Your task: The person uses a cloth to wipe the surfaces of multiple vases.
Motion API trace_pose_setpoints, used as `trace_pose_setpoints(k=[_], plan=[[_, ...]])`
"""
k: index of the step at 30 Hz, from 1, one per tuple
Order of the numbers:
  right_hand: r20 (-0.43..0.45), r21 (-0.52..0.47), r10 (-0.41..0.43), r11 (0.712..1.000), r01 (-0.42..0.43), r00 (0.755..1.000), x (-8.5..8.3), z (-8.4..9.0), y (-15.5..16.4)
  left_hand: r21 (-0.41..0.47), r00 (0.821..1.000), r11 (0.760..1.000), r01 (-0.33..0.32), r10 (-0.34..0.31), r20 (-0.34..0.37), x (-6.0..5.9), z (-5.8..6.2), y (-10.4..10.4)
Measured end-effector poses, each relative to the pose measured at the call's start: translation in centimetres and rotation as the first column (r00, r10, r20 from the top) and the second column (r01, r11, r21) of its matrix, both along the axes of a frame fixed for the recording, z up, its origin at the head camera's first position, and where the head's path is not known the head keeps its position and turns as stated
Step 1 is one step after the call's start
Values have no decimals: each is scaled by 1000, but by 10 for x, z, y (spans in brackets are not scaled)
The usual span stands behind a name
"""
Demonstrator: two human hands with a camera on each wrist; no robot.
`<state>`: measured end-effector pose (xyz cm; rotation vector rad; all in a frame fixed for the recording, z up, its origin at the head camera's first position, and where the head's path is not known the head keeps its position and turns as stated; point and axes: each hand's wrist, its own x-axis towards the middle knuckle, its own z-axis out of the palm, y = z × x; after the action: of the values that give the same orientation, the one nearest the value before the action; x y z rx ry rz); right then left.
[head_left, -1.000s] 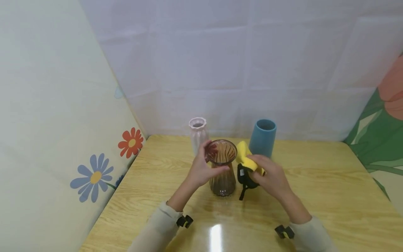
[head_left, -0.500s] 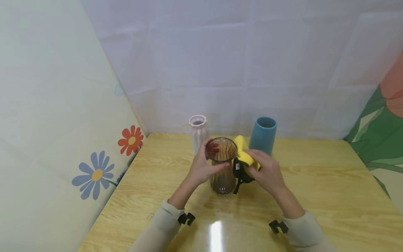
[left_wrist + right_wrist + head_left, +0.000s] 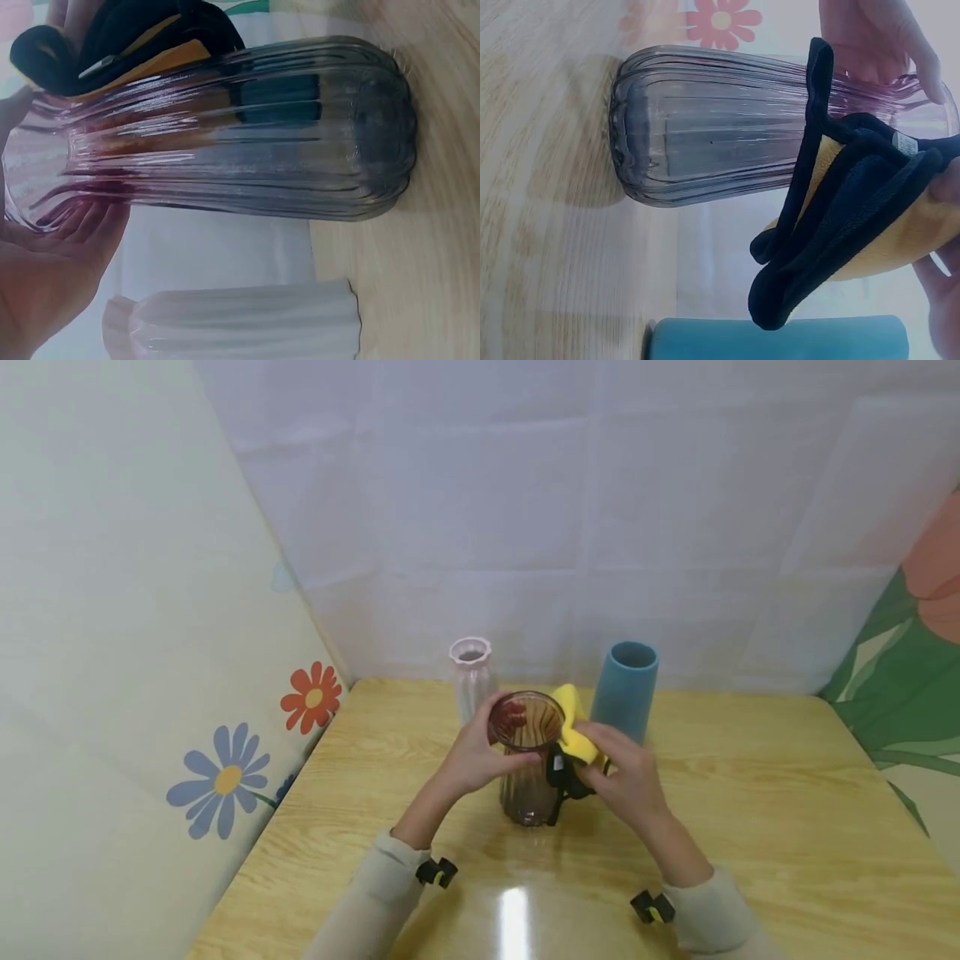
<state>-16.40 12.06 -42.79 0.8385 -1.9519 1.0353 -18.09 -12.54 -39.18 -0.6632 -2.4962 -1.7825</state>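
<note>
The right hand is bringing the yellow and black cloth in against the ribbed glass vase: a second ago the cloth was hanging clear of the vase's right side with a gap between them, and now its black edge is lying against the glass just under the rim. The right grip is closed round the bunched cloth, fingers curled over the yellow part. The left hand is keeping its place, its grip wrapped round the flared neck with the thumb in front and the fingers behind, steadying the vase upright. The vase itself is not shifting; it is standing on the tabletop near the middle, somewhat toward the far edge. Judging by this, contact between cloth and glass is just beginning, so wiping of the outer wall looks to be starting now. Behind, by the far edge, a white fluted vase and a blue vase are standing apart from it.
</note>
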Motion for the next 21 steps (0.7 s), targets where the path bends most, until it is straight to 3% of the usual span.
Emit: trace_pose_setpoints(k=[10,17,21], plan=[[-1,13,57,998,-57,998,0,-4,-4,-42,998,997,58,-56,42,-3,5,-7],[-26,140,78,987,-74,997,2,-5,-6,-49,996,995,88,-87,28,-6,5,-8],[-25,161,87,984,-82,996,3,-5,-7,-43,995,994,101,-100,24,-7,4,-7]])
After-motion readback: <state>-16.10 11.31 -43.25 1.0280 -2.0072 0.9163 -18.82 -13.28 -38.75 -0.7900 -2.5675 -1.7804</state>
